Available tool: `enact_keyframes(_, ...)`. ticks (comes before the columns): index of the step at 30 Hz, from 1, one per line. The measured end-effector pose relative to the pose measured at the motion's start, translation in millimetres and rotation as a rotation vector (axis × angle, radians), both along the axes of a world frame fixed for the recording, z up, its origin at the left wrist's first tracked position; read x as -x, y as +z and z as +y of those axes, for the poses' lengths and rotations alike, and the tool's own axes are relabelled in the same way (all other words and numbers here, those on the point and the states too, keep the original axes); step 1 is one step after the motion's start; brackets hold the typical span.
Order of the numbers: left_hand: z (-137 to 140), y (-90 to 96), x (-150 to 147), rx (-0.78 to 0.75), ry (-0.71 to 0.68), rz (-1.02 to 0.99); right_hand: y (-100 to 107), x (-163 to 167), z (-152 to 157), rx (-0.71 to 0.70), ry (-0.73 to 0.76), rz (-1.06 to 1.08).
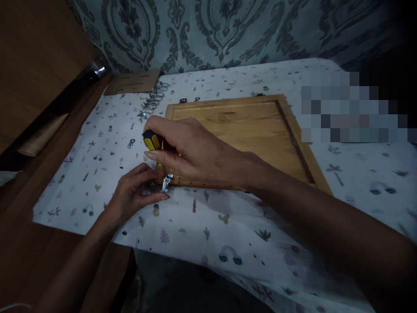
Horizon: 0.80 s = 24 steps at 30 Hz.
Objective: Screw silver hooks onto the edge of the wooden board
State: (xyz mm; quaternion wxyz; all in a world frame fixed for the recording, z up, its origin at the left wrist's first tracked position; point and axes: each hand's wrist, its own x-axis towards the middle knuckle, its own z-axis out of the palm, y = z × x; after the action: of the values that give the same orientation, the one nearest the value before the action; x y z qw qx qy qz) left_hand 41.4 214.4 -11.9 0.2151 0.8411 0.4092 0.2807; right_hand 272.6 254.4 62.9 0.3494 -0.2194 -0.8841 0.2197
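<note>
My right hand (198,150) is closed around the yellow and black handle of a screwdriver (151,141), which points down at the near left corner of a wooden panel (228,126). The panel lies flat and has a raised frame border; small dark holes show along its near edge. At that corner sits a small shiny metal bracket (166,184), a hinge or latch by its look. My left hand (132,189) pinches the bracket from the left, thumb below and fingers above. The screwdriver's tip is hard to make out behind the fingers.
Several similar metal pieces (153,100) lie beside a flat cardboard sheet (132,82) at the back left. A small loose metal part (130,143) rests on the patterned cloth (195,234). A wooden cabinet (42,56) stands on the left. A blurred-out patch covers the right.
</note>
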Motion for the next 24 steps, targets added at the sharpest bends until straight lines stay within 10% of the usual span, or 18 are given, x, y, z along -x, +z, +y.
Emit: enact_keyframes(24, 0.1, -3.7, 1.0, -0.054, 0.036, 0.004, -5.8, 7.6, 0.3, 0.000, 0.109, 0.206)
